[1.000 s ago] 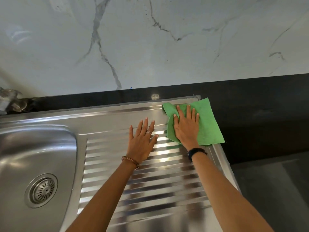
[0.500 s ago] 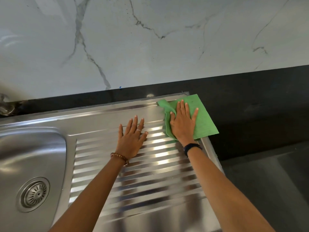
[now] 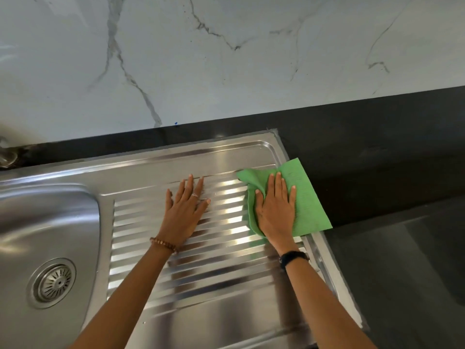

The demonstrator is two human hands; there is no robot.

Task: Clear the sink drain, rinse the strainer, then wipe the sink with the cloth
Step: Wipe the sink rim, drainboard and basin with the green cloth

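Cloth (image 3: 307, 197), one, green: your right hand (image 3: 275, 210) presses it flat-fingered at the drainboard's (image 3: 214, 248) right edge, overlapping one black counter (image 3: 364, 152). Your left hand (image 3: 185, 210) rests flat, fingers straight, on the ribs. One strainer (image 3: 55, 282) sits in the basin (image 3: 37, 222); marble wall (image 3: 226, 59) behind.

The right hand (image 3: 275, 210), pressed flat with straight fingers on the green square cloth (image 3: 305, 197), has slid it toward the lower right of the frame: a second ago the cloth lay against the far right corner of the ribbed stainless-steel draining board (image 3: 201, 248), and now that corner shows bare and shiny. More of the cloth now hangs past the board's right rim onto the black stone counter (image 3: 364, 152). The left hand (image 3: 185, 212), flat on the ribs, sits further from the cloth than before.
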